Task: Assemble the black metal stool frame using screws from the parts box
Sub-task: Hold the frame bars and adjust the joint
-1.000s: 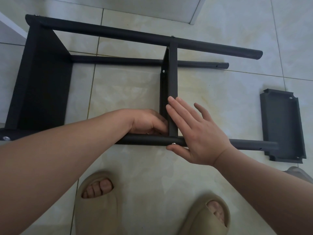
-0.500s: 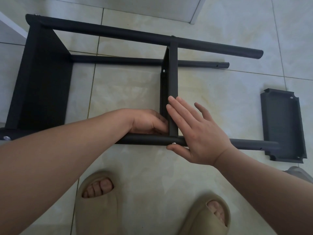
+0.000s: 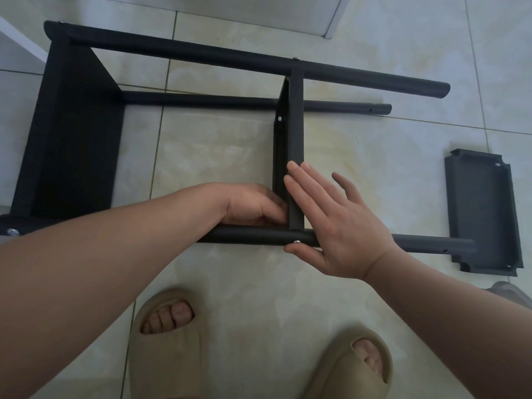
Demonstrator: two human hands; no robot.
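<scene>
The stool frame point(image 3: 201, 51) lies on its side on the tiled floor point(image 3: 216, 156). The right hand point(image 3: 339, 226) is flat, with straight fingers pressed on the cross brace point(image 3: 296, 125) and the thumb under the near leg tube point(image 3: 253, 235) beside the screw point(image 3: 296, 242). The left hand point(image 3: 253, 203) curls into the joint's inner corner, and whether it pinches anything cannot be told. Recommended: hold the brace square while seating the screw; floor is open toward the feet, but a loose panel point(image 3: 483, 214) crowds the tube's free end.
</scene>
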